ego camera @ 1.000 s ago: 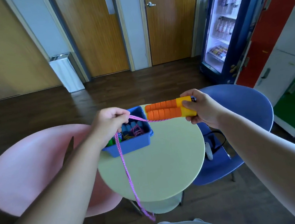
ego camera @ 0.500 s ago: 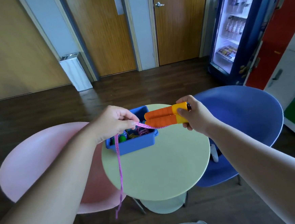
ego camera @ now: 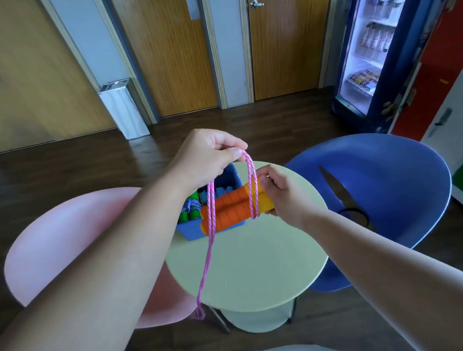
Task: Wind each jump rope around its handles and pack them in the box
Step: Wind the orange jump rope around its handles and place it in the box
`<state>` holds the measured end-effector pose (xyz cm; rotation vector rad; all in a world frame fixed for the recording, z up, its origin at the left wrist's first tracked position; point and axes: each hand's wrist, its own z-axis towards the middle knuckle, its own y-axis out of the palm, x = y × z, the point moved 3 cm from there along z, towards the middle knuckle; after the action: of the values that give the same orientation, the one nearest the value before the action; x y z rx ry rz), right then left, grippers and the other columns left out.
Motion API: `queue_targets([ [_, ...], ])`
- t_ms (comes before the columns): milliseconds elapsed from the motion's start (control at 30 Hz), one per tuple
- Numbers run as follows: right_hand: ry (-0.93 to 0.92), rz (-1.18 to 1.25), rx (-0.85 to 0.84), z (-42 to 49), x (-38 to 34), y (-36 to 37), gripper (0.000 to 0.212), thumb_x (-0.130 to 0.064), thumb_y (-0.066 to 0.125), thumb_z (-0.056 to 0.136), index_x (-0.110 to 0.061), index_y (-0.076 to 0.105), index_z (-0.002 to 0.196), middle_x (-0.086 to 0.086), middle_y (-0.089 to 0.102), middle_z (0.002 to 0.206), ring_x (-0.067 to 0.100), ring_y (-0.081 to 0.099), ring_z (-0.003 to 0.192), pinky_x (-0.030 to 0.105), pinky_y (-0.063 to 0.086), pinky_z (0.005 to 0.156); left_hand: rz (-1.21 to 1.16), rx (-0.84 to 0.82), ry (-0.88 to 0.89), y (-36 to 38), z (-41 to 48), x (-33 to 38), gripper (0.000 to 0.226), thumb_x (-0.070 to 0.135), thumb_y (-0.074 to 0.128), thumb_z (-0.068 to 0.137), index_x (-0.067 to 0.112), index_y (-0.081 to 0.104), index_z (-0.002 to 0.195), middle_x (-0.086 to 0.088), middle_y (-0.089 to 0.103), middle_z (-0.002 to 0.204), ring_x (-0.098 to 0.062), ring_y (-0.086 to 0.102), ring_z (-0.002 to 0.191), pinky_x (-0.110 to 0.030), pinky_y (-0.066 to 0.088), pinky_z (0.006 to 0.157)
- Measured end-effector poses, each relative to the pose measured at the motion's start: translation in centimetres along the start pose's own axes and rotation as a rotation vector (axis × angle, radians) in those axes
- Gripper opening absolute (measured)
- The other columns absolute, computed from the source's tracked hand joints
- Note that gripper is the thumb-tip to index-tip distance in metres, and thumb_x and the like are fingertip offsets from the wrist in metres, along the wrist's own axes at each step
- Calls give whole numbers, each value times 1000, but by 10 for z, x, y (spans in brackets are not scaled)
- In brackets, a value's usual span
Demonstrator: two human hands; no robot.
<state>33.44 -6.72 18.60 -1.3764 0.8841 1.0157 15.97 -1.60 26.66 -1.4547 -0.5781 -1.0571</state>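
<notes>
Rope tail (ego camera: 204,271) hangs from the left hand down past the near left edge of the round green counter (ego camera: 254,265), frayed end below the rim. Right hand (ego camera: 284,196): grip clenched on the yellow ends of two orange handles (ego camera: 231,210), held side by side above the counter's far left part. Pink rope (ego camera: 252,187) loops once around the handles. Left hand (ego camera: 206,158): grip pinching the top of that loop, raised above the handles. Behind, the blue box (ego camera: 229,177) sits at the far left edge, with other wound ropes inside.
</notes>
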Motion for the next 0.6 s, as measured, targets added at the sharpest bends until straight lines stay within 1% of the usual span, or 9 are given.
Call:
queue_targets([
  [67,26,54,18,-1,2,3,24,-23,38,111,-15,60,112,-2,60,81,13,59,67,21,53,54,61,34,-22,-1,3,-3,16,14,68,98,23,80,104,5,81,90,1,64,63,-20,46,62],
  [100,39,75,21,-2,4,6,24,-25,38,111,-17,60,110,-2,60,81,13,58,66,22,53,55,78,39,-28,-1,3,-3,15,16,68,98,24,80,105,6,80,90,2,66,67,-22,48,65],
  [200,39,141,44,-5,10,17,24,-30,37,111,-20,58,106,-3,60,81,5,57,61,23,54,56,182,40,-28,1,5,-6,15,18,69,98,27,80,103,7,79,97,-8,71,93,-30,58,80],
  [233,27,164,51,-6,13,20,25,-35,38,111,-21,57,106,-2,61,82,4,58,62,24,55,57,242,39,-23,3,6,-7,15,19,69,98,28,80,103,7,78,102,-12,70,99,-32,59,85],
  [300,-7,218,52,-9,15,22,28,-51,44,105,-26,56,104,-1,63,85,6,61,66,28,57,61,320,25,-25,5,8,-8,15,19,69,97,29,80,102,5,76,105,-14,69,102,-32,59,88],
  [367,-43,281,56,-12,14,22,36,-63,58,94,-29,56,104,-3,65,83,9,64,70,29,57,62,357,-3,-45,9,10,-9,15,18,70,97,27,80,104,3,76,106,-15,69,101,-33,60,87],
  [400,-61,298,71,-11,13,21,39,-60,69,87,-28,56,104,-6,64,80,11,65,70,28,56,60,374,-18,-54,11,11,-9,15,18,70,97,26,80,104,2,76,107,-17,69,101,-33,60,88],
  [467,-99,275,108,-10,9,21,39,-42,85,82,-26,56,103,-12,64,74,10,65,67,26,54,57,407,-31,-66,13,13,-9,16,17,69,97,25,80,104,1,75,110,-18,69,103,-36,60,90],
  [600,-158,258,100,-8,5,20,28,-14,77,91,-28,56,102,-15,65,71,8,64,61,26,53,55,431,-38,-81,15,20,-12,17,19,70,95,31,81,93,3,75,108,-18,69,99,-42,61,90],
])
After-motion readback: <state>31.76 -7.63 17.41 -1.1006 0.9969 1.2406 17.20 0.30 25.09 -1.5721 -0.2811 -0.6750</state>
